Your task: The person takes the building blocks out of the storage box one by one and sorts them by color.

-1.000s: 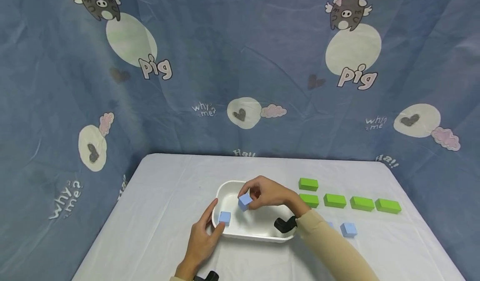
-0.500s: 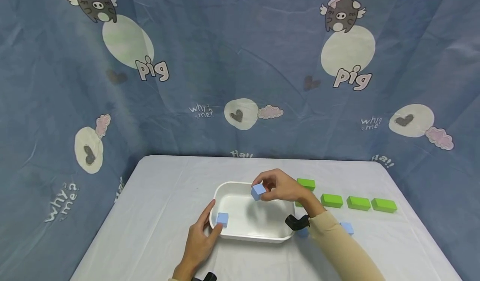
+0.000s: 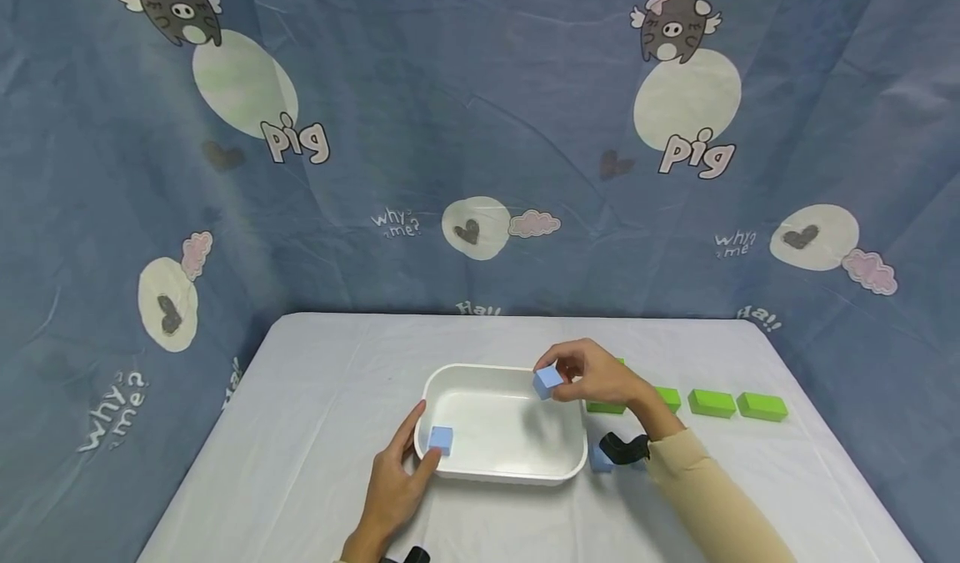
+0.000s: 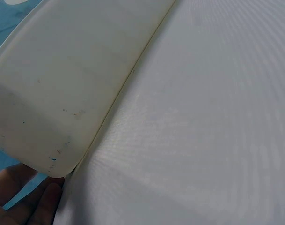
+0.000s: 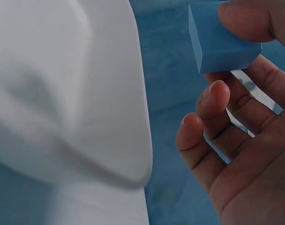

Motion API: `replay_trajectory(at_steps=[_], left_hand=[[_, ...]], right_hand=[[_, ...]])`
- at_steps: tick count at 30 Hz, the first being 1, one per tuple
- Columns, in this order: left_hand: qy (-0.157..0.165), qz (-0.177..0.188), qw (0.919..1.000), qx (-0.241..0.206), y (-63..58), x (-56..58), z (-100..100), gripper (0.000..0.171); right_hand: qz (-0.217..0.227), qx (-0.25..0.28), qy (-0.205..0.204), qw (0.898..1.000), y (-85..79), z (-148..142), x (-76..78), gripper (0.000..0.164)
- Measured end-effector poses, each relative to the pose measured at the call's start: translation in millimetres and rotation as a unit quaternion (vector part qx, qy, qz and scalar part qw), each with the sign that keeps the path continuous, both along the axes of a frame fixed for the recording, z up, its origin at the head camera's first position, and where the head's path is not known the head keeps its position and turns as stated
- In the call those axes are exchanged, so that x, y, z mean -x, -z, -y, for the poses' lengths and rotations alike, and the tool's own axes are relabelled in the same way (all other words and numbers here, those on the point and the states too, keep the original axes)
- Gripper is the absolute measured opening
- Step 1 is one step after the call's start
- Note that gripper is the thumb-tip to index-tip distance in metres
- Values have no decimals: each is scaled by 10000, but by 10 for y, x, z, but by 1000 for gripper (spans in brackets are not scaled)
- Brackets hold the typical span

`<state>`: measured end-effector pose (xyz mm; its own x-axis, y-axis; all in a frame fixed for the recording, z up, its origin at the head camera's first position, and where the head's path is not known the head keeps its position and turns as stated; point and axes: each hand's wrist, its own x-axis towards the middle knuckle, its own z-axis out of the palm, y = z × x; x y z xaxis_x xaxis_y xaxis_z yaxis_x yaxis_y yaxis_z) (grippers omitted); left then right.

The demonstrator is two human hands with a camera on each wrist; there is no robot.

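A blue block is pinched between the thumb and fingers of my right hand, raised over the far right part of a white tray. The right wrist view shows the thumb on one face of this block, with the ring and little fingers curled free below it. My left hand holds the tray's near left corner, thumb by the front rim and fingers along the left side. A second blue block lies inside the tray, close to that thumb. Fingers meet the tray corner in the left wrist view.
Several green blocks stand on the white-covered table right of the tray, some partly behind the right hand and forearm. Another blue block sits just outside the tray's right end, by the black wrist camera. A blue patterned curtain hangs behind.
My right hand has carried the pinched blue block rightward, from the tray's middle to its right end. The left hand stays at the tray corner. The whole head view has shifted slightly.
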<state>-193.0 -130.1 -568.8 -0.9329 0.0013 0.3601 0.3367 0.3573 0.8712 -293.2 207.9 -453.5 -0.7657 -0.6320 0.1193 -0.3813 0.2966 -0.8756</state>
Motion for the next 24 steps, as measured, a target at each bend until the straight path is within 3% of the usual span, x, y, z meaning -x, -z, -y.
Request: replay_trajectory(at_steps=[8, 24], left_hand=[[-2, 1, 10000, -3, -8, -7, 4, 67], [-24, -63, 10000, 12, -12, 0, -4, 66]], right_hand=[[-131, 160, 131, 9997, 35, -286, -67, 32], [-365, 135, 865, 9955, 20, -917, -302, 35]])
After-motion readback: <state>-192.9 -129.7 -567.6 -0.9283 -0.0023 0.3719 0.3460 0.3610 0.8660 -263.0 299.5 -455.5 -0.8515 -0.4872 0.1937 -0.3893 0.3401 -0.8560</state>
